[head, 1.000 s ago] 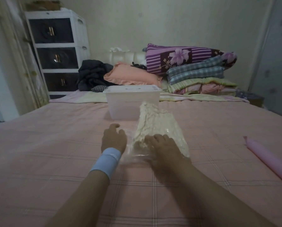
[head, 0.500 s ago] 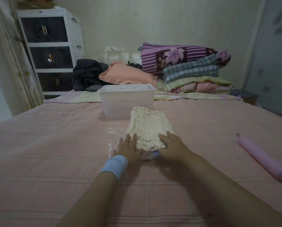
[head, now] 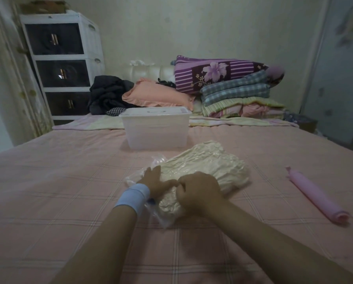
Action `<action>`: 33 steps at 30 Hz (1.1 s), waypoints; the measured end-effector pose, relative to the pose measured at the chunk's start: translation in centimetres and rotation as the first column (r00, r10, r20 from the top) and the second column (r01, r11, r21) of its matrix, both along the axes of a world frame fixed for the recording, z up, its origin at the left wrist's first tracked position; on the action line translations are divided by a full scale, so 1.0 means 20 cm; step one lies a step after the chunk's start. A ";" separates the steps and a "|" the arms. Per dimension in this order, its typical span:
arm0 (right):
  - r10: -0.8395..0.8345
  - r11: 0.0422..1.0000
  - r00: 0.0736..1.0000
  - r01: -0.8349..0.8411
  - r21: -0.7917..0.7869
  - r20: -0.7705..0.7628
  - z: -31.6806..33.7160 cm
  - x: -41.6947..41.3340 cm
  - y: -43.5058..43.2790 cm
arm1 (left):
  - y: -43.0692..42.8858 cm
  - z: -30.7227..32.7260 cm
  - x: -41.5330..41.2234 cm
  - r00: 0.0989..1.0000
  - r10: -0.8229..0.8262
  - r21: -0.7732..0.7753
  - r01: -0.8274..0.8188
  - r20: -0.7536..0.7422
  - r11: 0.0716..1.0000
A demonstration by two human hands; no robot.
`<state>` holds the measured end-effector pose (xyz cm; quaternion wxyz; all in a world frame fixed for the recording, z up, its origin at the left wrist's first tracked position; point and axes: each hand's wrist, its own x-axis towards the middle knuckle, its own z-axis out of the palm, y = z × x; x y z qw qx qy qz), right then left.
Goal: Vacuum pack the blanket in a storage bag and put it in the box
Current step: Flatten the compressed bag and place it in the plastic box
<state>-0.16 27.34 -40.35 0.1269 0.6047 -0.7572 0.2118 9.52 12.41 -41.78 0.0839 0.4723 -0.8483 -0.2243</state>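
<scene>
worn: one pale blue wristband point(head: 133, 196) — a wide, soft-looking cloth band, plain | where: wrist of the left hand point(head: 155, 181) | right hand point(head: 196, 191): bare, wrist bare | both forearms: bare to the frame edge

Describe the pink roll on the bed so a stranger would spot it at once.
Start at the pink checked bed and find the storage bag of cream blanket near its middle. Look to the right of that, near the bed's edge: the pink roll lies slantwise there. It is a long, smooth, plain pink tube, unlike the crumpled cream bag.
</scene>
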 end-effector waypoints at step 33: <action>0.054 0.924 0.997 -0.068 0.376 0.047 -0.05 -0.45 0.10 | 0.18 0.20 -0.12 0.901 -0.195 -0.069 0.239 0.387 0.969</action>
